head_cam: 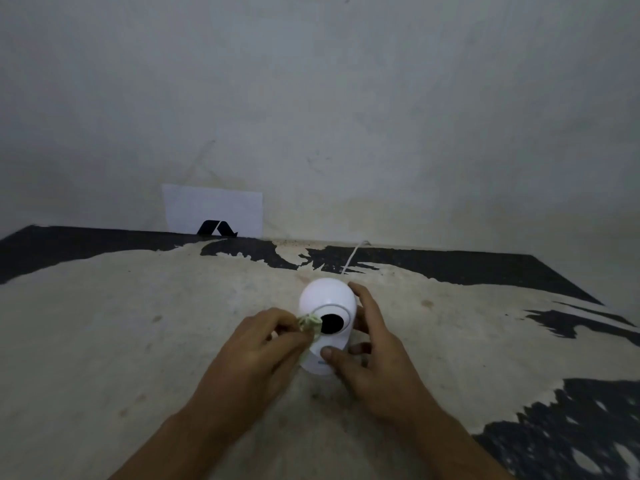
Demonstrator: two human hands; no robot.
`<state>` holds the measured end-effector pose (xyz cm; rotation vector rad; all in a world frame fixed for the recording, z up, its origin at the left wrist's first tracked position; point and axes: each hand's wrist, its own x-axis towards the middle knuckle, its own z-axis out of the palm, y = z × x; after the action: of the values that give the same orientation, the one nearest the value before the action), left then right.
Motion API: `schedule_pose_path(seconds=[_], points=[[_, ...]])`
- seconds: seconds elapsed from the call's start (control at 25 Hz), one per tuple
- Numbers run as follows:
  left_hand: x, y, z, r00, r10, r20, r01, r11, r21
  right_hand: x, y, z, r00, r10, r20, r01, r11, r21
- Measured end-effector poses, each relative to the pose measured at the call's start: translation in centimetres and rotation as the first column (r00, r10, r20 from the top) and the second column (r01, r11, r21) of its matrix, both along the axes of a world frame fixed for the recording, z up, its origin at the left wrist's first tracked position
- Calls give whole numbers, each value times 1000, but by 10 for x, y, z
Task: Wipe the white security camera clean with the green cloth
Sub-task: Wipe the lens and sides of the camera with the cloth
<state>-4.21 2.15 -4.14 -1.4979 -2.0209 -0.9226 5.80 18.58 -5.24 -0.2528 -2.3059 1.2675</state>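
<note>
White security camera point(327, 299), one unit, is seen standing upright on the bench point(138, 323), near the middle of the view, with its dark round lens point(331, 323) turned toward the viewer. It is gripped between two hands. The right hand point(375, 355) is wrapped around the right side of the body: the thumb is pressed on the lower front of the base, and the remaining fingers point(362, 299) are curled around the side and back, closed on the housing. The left hand point(258, 348) is brought in from the lower left, its fingers pinched together on one green cloth point(310, 323), which is bunched small and held against the left edge of the lens ring. Both forearms are extended from the bottom edge of the view. One white cable point(353, 258) is routed from behind the camera toward the wall point(346, 98). One white sheet of paper point(213, 209) is leaned against the wall at the back of the bench, with one small black stand point(216, 228) placed in front of it. The bench surface is pale with dark worn patches.
</note>
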Motion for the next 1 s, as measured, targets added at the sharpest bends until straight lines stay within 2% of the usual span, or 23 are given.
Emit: schedule_pose_path(seconds=[0.08,0.16,0.24,0.36,0.44,0.52,0.68,0.76,0.88,0.96,1.0], points=[[-1,-2,1,999,-4,37,3,999,33,0,-1,1,1000,-1,0,1,1000,2],[-4,3,11,995,-22,99,5,985,174,0,-1,1,1000,-2,-5,2,1000,10],[-8,8,21,986,-51,160,10,969,248,0,0,1,1000,-2,-1,2,1000,12],[-15,4,13,961,-122,249,88,986,142,1,0,1,1000,1,0,-1,1000,16],[-18,-1,2,941,-108,320,113,994,4,2,1,1,1000,3,6,-3,1000,10],[-19,-5,-3,920,-74,385,92,995,-28,3,0,0,1000,8,9,-8,1000,5],[-17,1,13,877,-131,463,10,967,256,1,0,2,1000,3,13,-4,1000,15],[-16,5,18,867,-163,471,17,954,300,2,1,1,1000,-1,13,1,1000,15],[-17,3,9,809,-115,576,31,988,154,2,0,2,1000,0,16,-1,999,35],[-18,-1,3,803,-49,593,65,998,-6,2,-1,2,1000,1,20,-1,999,41],[-18,-1,3,799,-44,600,71,997,-21,2,-1,3,1000,3,24,-4,999,43]])
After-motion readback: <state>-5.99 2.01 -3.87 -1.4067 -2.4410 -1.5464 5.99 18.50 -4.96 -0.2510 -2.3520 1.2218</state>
